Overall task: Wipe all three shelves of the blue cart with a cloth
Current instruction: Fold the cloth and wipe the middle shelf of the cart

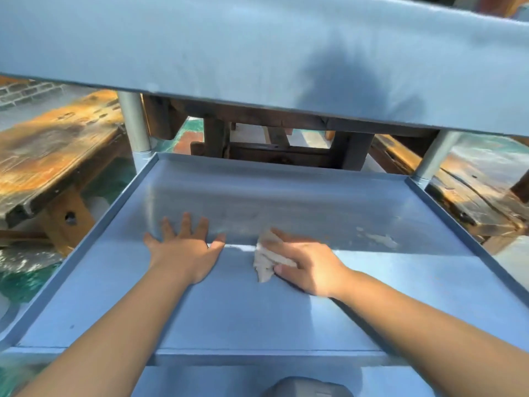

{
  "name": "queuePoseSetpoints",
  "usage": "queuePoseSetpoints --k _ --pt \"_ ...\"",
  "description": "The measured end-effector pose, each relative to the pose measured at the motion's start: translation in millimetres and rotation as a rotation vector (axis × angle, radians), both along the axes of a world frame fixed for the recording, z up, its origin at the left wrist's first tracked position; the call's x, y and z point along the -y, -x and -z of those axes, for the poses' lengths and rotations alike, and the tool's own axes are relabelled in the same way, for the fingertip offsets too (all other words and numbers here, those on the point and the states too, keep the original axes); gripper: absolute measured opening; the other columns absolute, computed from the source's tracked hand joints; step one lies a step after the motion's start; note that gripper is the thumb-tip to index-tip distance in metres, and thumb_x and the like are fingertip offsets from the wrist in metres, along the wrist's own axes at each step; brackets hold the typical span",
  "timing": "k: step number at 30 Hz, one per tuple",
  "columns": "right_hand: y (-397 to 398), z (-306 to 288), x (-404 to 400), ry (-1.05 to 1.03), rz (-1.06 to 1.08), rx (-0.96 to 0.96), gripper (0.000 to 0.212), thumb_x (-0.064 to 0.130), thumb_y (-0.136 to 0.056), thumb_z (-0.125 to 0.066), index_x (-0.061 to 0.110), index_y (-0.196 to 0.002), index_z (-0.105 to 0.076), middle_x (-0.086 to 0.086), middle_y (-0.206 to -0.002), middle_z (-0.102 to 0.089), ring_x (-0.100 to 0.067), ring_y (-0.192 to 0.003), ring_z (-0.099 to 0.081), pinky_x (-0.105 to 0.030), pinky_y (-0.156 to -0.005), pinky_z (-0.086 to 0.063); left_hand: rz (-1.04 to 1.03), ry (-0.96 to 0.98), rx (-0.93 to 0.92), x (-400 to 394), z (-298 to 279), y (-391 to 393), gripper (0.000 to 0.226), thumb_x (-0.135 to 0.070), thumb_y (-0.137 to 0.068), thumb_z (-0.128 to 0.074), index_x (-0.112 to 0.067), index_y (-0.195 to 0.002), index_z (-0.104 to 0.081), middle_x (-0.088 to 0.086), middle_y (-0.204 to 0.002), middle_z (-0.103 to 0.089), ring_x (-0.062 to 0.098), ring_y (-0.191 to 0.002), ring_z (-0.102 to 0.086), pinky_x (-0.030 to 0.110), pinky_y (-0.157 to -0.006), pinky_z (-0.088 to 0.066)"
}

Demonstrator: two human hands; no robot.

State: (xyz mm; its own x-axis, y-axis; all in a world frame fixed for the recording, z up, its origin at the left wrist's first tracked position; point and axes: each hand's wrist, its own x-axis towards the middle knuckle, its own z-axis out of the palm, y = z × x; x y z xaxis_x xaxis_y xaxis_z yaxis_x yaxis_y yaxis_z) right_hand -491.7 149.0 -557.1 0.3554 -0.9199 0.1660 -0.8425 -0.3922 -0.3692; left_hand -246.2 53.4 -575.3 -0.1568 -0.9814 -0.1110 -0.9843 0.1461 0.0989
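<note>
Two bare hands rest on the middle shelf [257, 310] of the blue metal cart, a flat tray with a low raised rim around its edges. The small crumpled off-white cloth [266, 257] lies on this shelf near its centre, pressed down under the right hand [310, 265], whose fingers curl over it and pinch it against the surface with the thumb at the cloth's near side. Just beside it, the left hand [184, 249] lies palm down with its fingers spread wide and flat, gripping nothing. Both forearms reach in from the near edge of the shelf.

Sunlight covers the near half of the shelf, while the far half lies in shade; the hands straddle that line. A pale whitish smear [378, 239] marks the shaded part, to the right of the cloth and apart from it.

Above, the blue top shelf [200, 47] of the cart fills the upper part of the view, with a dark shadow on its right side. Grey round metal posts [134, 124] stand at the far corners, joining the two shelves. Below the near rim a strip of the blue bottom shelf [200, 382] shows, with a blurred grey object [307, 387] at the lower edge that I cannot identify.

Weathered wooden benches [54, 144] in orange and brown stand to the left and right of the cart, and dark wooden furniture legs [217, 138] show behind it.
</note>
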Motion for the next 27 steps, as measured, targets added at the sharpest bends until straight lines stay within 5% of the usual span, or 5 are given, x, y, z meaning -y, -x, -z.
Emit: queuePoseSetpoints --k 7,12,16,20,27 --pt "7 7 14 0.063 -0.039 -0.024 0.043 0.016 -0.095 -0.051 0.027 -0.136 -0.054 -0.004 -0.141 -0.053 -0.029 -0.129 -0.048 -0.041 -0.101 -0.043 0.047 -0.087 -0.025 2 -7 29 0.061 -0.056 -0.091 -0.023 -0.047 -0.149 -0.006 -0.002 -0.163 0.009 0.033 -0.148 0.007 0.066 -0.111 0.000" --pt "68 14 82 0.062 0.224 -0.008 0.039 0.016 -0.091 -0.053 0.032 -0.127 -0.051 0.003 -0.133 -0.053 -0.031 -0.114 -0.056 -0.043 -0.091 -0.045 0.120 -0.021 -0.010 1 9 56 0.059 -0.063 -0.088 -0.014 -0.056 -0.145 0.001 -0.011 -0.162 0.011 0.027 -0.149 0.010 0.067 -0.107 0.007" --pt "141 22 112 0.124 0.405 -0.086 0.034 0.014 -0.092 -0.056 0.027 -0.123 -0.054 -0.004 -0.126 -0.056 -0.033 -0.109 -0.056 -0.031 -0.086 -0.039 0.127 0.009 0.000 6 16 53 0.061 -0.065 -0.086 -0.011 -0.055 -0.144 0.003 -0.012 -0.162 0.011 0.027 -0.148 0.011 0.068 -0.106 0.003" --pt "214 21 126 0.010 0.645 -0.228 0.037 0.020 -0.093 -0.055 0.024 -0.130 -0.049 -0.014 -0.131 -0.051 -0.039 -0.114 -0.053 -0.041 -0.091 -0.041 0.132 0.013 0.009 4 19 53 0.061 -0.067 -0.086 -0.009 -0.055 -0.145 0.005 -0.013 -0.162 0.012 0.026 -0.148 0.013 0.068 -0.108 0.003" --pt "200 17 116 0.003 0.671 -0.232 0.028 0.017 -0.093 -0.046 0.033 -0.116 -0.046 -0.006 -0.125 -0.052 -0.037 -0.106 -0.055 -0.040 -0.078 -0.042 0.118 0.006 0.007 5 18 56 0.061 -0.066 -0.087 -0.011 -0.055 -0.145 0.004 -0.012 -0.162 0.011 0.027 -0.148 0.013 0.069 -0.107 0.004"
